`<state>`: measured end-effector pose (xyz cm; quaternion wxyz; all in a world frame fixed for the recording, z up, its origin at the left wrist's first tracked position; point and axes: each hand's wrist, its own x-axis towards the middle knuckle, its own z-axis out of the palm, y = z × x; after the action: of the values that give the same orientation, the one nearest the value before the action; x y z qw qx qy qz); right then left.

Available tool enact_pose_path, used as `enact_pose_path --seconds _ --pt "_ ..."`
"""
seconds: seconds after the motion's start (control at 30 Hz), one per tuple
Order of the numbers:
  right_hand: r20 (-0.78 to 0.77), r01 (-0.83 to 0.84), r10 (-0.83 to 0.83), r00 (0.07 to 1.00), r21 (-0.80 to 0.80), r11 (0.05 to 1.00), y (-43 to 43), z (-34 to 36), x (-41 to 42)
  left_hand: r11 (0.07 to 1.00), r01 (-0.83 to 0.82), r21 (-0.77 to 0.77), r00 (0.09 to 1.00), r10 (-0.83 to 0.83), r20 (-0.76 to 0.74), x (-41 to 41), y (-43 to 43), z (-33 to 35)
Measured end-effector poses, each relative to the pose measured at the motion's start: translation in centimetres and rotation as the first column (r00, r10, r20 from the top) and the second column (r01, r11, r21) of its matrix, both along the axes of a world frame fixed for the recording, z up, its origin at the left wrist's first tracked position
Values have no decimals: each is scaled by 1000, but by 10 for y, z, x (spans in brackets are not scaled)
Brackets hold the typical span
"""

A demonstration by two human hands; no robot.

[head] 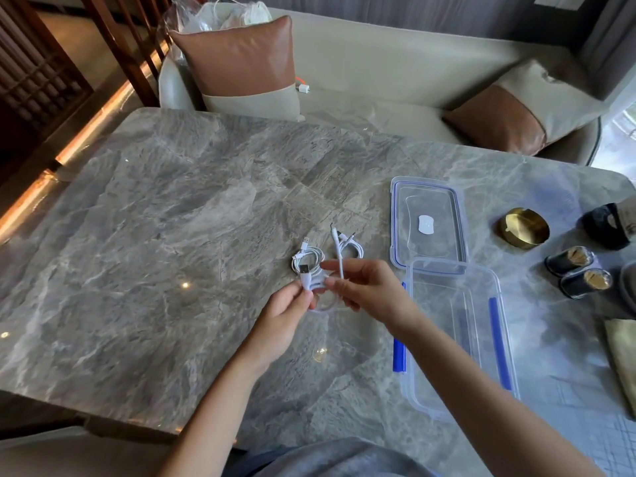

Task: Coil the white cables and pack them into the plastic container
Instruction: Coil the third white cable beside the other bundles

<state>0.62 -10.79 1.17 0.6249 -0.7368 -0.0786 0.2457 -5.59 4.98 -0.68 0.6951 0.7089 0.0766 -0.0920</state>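
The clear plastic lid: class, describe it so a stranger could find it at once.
On the grey marble table, look right, where two clear plastic pieces with blue trim lie. The clear rectangular lid is the flat one farther away, beyond the deeper clear plastic container. Only it has a small white sticker at its centre.

Glossy grey marble table [172, 235]. Clear plastic container [457, 339], blue clips. Smooth white cable [307, 282] between my fingers. Shiny brass dish [525, 227].

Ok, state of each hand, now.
Left hand: grips the white USB cable near its plug.
Right hand: pinches that cable's free strand.
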Motion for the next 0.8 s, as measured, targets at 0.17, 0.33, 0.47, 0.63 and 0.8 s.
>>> enact_pose_path --seconds 0.17,0.33,0.47,0.63,0.8 --pt "30 -333 347 937 -221 917 -3 3 3 963 240 125 970 -234 -63 2 16 13" --pt "10 -139 140 990 -38 990 3 4 -2 980 -56 -189 994 36 -106 -3 4 13" --pt "-27 -80 80 996 20 997 1 0 -9 929 -152 -338 971 76 -226 -6 -2 5" --pt "-38 157 -155 987 62 986 4 -5 -14 908 -228 -352 964 161 -211 -2 -8 2" --pt "54 200 -206 977 96 975 2 5 -10 887 -324 -328 945 289 -149 5 -10 5"
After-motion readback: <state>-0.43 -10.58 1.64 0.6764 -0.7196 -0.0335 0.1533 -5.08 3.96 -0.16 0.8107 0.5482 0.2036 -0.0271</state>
